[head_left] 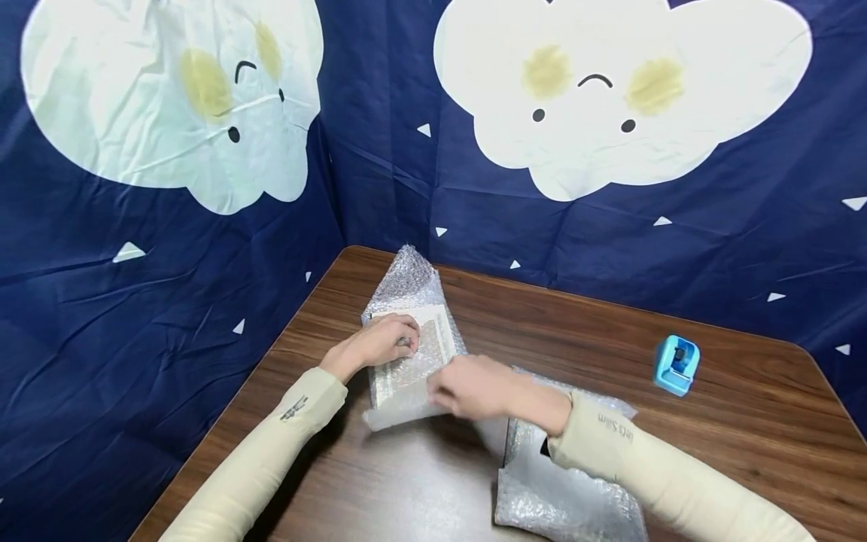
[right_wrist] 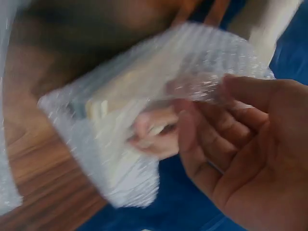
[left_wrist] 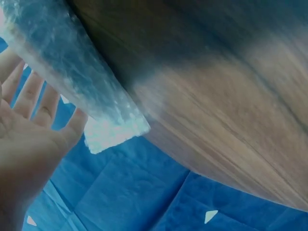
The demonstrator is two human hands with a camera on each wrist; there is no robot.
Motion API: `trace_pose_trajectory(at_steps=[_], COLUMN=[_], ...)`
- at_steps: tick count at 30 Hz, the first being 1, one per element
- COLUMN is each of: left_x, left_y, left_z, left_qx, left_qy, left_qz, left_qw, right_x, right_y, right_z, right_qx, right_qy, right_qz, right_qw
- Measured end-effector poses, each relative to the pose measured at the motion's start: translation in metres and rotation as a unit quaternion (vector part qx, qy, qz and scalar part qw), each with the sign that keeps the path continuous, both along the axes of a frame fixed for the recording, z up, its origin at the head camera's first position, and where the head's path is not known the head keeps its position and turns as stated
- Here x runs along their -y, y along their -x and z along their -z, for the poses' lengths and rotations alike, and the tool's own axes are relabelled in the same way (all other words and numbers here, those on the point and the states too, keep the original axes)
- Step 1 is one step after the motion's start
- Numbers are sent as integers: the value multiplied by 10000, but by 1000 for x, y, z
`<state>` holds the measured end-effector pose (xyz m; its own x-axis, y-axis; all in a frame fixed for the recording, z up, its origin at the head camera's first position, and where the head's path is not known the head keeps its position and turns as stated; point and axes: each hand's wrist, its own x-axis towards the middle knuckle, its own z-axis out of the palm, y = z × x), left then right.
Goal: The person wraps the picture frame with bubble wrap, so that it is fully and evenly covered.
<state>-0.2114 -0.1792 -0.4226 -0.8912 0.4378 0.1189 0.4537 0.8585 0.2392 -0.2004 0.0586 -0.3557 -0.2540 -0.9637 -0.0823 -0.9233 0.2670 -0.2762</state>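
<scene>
A pale, flat picture frame [head_left: 443,331] lies on an opened-out sheet of bubble wrap [head_left: 406,280] at the table's far left. Over its left side is my left hand [head_left: 379,342]; in the left wrist view that hand [left_wrist: 29,137] has spread fingers beside the wrap [left_wrist: 72,62]. My right hand [head_left: 477,385] pinches the wrap's near right edge between thumb and fingers. Close up in the right wrist view, the right hand [right_wrist: 264,154] holds the clear film [right_wrist: 216,55], which partly covers the frame's corner [right_wrist: 103,115]. Motion blurs this view.
Under the right forearm lies another bubble-wrapped flat package [head_left: 569,497]. A blue tape dispenser [head_left: 677,365] stands at the right on the wooden table [head_left: 745,421]. Dark blue cloth [head_left: 379,188] with clouds hangs behind and left.
</scene>
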Motion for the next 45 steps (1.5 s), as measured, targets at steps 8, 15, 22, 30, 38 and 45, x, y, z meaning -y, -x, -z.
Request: trace_pose_trajectory(at_steps=[8,15,22,30,38,45], left_x=[7,14,9,5,6,6], left_y=[1,-4,-6,-10,-10,-2], left_z=[-10,-15,-6,1,-2,-9], left_qx=[1547,2362,1511,887,893,1000], left_qy=[-612,-769,66,145,83,-349], left_qz=[-941,-1018,-486,-385,-469,-444], left_qw=[9816,9633,9873,9952,9949,9934], right_x=[26,43,44,28,30,32], right_y=[52,62,48,-24,-39,-28], right_z=[29,48,49,26,32,37], right_qx=[371,352,-647,-1634,-979,-537], right_qy=[737,412,275,-968,-1821,-2062], right_qz=[157,584,1004,439,632,535], right_qw=[9965,9968,9925,9808,9763,9756])
